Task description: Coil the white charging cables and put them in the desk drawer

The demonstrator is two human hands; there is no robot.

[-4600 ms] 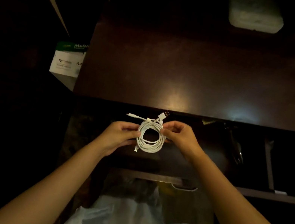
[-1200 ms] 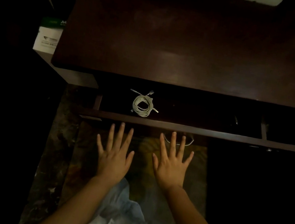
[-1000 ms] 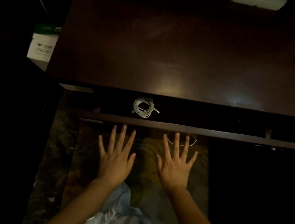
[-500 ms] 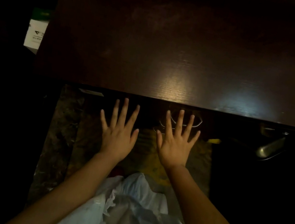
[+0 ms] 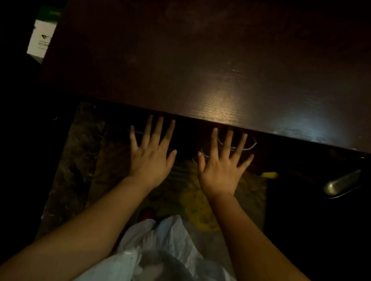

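Setting: a dim room, with a dark wooden desk [image 5: 219,54] filling the upper part of the view and a mottled floor below it.
White garment [image 5: 171,269]: pale fabric at the bottom edge, between the two forearms, nearest the camera.
Left hand [image 5: 151,156]: palm down, fingers straight and spread, holding nothing; the fingertips reach up to the desk's front edge.
Right hand [image 5: 221,169]: the same pose, fingers fanned out and empty, level with the left hand and just beside it.
Drawer handle [image 5: 249,143]: a thin metal loop showing behind the right hand's fingers, under the desk's edge.
Desk drawer [image 5: 188,131]: only its dark front shows beneath the desk's edge, flush with it and in shadow.
White charging cables: not visible; the drawer's inside is hidden.
Metal lever [image 5: 343,183]: a shiny handle to the right, below the desk's edge.
Box [image 5: 41,38]: white with a green top, left of the desk, partly hidden by it.
Desk top: bare dark wood with two patches of reflected light.
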